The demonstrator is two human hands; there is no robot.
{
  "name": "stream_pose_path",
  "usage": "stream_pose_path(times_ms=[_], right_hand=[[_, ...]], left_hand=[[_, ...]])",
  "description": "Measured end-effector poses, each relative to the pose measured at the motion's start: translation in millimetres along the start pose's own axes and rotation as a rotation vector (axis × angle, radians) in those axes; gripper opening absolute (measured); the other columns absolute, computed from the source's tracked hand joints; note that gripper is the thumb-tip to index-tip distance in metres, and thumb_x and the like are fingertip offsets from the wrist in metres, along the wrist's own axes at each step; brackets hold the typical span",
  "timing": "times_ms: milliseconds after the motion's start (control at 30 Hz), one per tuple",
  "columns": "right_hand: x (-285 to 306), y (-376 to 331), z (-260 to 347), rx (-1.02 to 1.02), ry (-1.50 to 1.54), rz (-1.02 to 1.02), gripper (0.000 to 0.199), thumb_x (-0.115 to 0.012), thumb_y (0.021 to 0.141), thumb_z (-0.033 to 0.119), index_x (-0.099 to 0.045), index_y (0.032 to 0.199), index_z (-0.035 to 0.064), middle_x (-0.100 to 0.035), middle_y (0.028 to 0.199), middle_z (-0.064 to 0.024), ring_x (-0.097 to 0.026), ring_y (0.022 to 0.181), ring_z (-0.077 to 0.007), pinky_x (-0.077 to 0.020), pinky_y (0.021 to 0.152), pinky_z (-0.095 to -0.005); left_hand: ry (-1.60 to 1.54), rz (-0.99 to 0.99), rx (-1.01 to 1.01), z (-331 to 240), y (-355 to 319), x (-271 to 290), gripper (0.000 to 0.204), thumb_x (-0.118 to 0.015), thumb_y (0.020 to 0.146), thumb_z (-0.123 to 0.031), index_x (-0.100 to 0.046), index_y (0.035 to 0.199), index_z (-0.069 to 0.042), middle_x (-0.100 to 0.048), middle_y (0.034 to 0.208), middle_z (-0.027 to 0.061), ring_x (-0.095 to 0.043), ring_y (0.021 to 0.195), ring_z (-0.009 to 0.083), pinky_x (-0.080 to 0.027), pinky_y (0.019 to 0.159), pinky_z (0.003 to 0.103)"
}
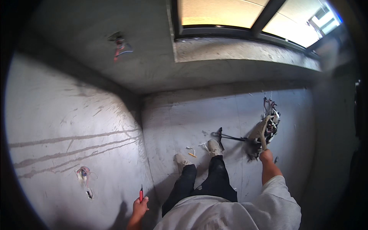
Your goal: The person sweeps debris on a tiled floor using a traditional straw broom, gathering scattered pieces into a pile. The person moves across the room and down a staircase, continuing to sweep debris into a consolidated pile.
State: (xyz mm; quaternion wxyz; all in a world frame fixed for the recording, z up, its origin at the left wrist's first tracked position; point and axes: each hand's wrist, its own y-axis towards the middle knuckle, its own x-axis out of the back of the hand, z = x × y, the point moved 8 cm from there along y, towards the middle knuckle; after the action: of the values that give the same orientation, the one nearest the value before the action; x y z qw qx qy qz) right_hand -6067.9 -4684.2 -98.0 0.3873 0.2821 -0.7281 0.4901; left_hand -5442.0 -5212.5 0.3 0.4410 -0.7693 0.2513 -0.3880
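One closed hand point(140, 207), the left, grips a red-handled tool point(141, 194).

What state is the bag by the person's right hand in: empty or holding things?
Holding things: a jumble of dark and white items shows in the bag. Whether it is packed full, I cannot tell.

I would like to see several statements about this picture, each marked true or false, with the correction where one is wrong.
1. The left hand holds a red-handled tool. True.
2. The right hand is empty. False: it grips a tan strap.
3. A small yellow piece lies on the floor near the shoes. True.
4. The window appears at the lower left of the picture. False: it is at the upper right.
5. Wires stick out of the wall beside the window. True.
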Motion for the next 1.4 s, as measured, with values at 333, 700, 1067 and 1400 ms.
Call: stream_pose_path(times_ms=[333,700,1067,1400], right_hand=[[-73.7,-172.9,9.4,0.402,0.226,0.262,0.038,-0.056,0.092,0.034,-0.061,0.129,0.0242,-0.069,0.101,-0.0197,-0.065,0.096,-0.0395,-0.0515,0.084,-0.0478],[-182.3,-135.0,-102.7,0.487,-0.177,0.387,0.036,-0.045,0.096,0.030,-0.060,0.128,0.0242,-0.069,0.102,-0.0169,-0.067,0.097,-0.0358,-0.0523,0.083,-0.0502],[-35.1,-24.8,-439.0,-0.045,0.117,-0.003,0.034,-0.054,0.093,0.032,-0.062,0.121,0.0151,-0.070,0.097,-0.0190,-0.066,0.090,-0.0396,-0.0525,0.079,-0.0510],[-147.4,-151.8,-362.1,0.150,0.388,0.221,0.034,-0.056,0.090,0.037,-0.064,0.119,0.0195,-0.071,0.100,-0.0145,-0.067,0.093,-0.0370,-0.0523,0.081,-0.0494]], left_hand=[[0.216,0.172,0.070,36.4,38.8,-35.0,0.031,-0.065,0.093,-0.034,-0.061,0.087,-0.004,-0.046,0.056,-0.0005,-0.046,0.044,0.0112,-0.049,0.044,0.031],[0.223,0.016,-0.073,-7.3,-41.5,-72.4,0.031,-0.064,0.093,-0.035,-0.060,0.088,-0.005,-0.045,0.058,-0.0016,-0.044,0.046,0.0095,-0.048,0.044,0.029],[0.622,0.175,-0.133,41.4,-105.0,-217.5,0.033,-0.068,0.089,-0.035,-0.062,0.084,-0.004,-0.050,0.060,0.0004,-0.052,0.050,0.0128,-0.052,0.048,0.033],[0.689,0.253,-0.381,-63.5,-68.5,-260.4,0.031,-0.066,0.090,-0.032,-0.060,0.087,-0.002,-0.044,0.056,0.0001,-0.044,0.042,0.0128,-0.047,0.039,0.033]])
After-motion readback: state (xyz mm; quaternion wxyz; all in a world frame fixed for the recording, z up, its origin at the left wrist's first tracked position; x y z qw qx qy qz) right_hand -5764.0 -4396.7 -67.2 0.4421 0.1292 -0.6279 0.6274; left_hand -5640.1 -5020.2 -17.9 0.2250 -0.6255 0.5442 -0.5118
